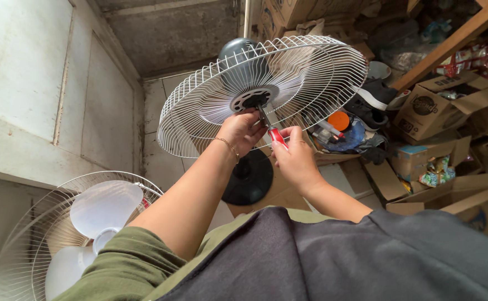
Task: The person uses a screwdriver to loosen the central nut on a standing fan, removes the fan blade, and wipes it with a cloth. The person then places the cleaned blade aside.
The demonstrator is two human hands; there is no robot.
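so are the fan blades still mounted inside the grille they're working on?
No. The rear grille holds only the bare hub, where the right hand works a red-handled screwdriver; the blades lie in the other grille, lower left.

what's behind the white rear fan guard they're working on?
Behind the rear fan guard sits the dark motor housing, seen through the wires. Below are the pole and round black base. The left hand and right hand with the red-handled screwdriver cover the lower hub.
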